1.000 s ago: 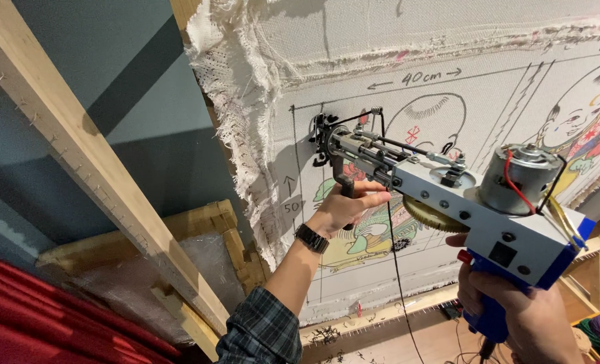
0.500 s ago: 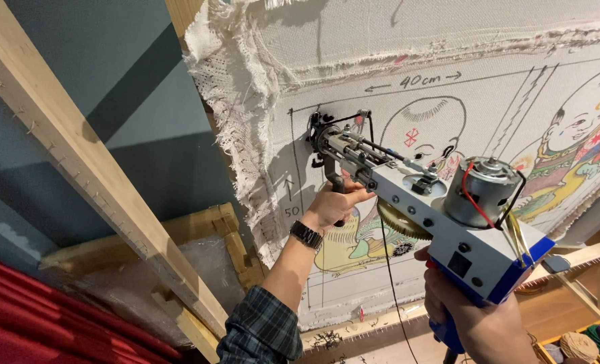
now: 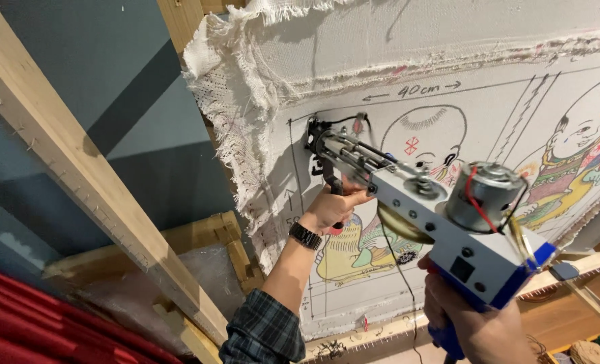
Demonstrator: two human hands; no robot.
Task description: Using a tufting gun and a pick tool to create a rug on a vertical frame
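Stretched cloth (image 3: 462, 40) bears only outlines, untufted; tufting gun (image 3: 435, 195) tip touches it; left hand (image 3: 330, 205) wraps front handle, right hand (image 3: 475, 330) rear grip.

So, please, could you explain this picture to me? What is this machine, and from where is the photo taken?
The camera sits on the person's head, looking along their arms. Both hands hold a tufting gun, a powered hand tool with a round motor on top. The left hand grips the front handle; the right hand grips the blue rear handle. The gun's tip meets a white cloth stretched on a wooden frame, with drawn figures on it. Yarn balls lie at the lower right.
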